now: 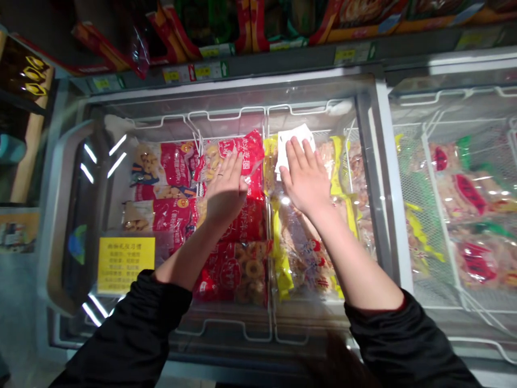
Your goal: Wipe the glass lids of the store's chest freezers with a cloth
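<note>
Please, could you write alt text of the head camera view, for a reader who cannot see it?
A person's right hand rests on a white cloth or paper on a clear freezer lid, and the left hand lies flat beside it. Under the lid are red bags and yellow-edged bags of food; a yellow notice shows at lower left.

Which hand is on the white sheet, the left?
No, the right hand covers part of the white sheet; the left hand is apart from it.
</note>
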Tool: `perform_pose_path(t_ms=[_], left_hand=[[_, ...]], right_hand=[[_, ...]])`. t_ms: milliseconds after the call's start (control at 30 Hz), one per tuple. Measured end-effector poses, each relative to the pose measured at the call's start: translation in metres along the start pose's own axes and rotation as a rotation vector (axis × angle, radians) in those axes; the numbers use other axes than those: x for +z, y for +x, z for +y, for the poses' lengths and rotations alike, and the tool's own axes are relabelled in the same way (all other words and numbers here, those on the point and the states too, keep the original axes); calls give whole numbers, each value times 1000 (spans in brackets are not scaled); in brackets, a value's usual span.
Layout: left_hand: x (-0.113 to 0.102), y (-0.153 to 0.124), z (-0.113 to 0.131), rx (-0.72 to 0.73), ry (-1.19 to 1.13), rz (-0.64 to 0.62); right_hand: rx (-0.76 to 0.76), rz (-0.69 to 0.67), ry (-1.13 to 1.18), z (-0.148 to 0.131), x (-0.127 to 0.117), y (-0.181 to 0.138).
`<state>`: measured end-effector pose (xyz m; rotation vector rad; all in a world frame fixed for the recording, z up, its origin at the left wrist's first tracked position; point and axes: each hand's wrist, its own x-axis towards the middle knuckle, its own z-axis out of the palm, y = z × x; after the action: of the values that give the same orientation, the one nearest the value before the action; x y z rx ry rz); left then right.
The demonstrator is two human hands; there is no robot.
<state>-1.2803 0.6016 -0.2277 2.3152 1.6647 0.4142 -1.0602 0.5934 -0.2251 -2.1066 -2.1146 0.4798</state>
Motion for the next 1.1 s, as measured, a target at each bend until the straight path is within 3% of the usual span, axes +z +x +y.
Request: perform_pose_path(t_ms=[167,333,467,567,667,767,933,1100], left_hand=[[-2,2,1,-18,-21,-44],[-8,6,5,-56,15,-97],[-12,6,7,-77,29,-132],[-12,5,8,-74,22,-126],[-12,4,8,-70,25,-119],[-14,5,10,-86,35,-146],[-16,6,9,-89,38,-167],[-12,5,5,-45,11,-118]], right_hand=[[-134,-39,7,-23,5,17],[-87,-9,32,6,-4,46],[50,25,14,27,-11,25],[91,2,-3,19,-12,1],[72,-51,-23,2,-10,-6],[-12,-92,-17,-5,-12,10],[-8,-37,16,28,-20,34],[70,50,29,52,-17,1]])
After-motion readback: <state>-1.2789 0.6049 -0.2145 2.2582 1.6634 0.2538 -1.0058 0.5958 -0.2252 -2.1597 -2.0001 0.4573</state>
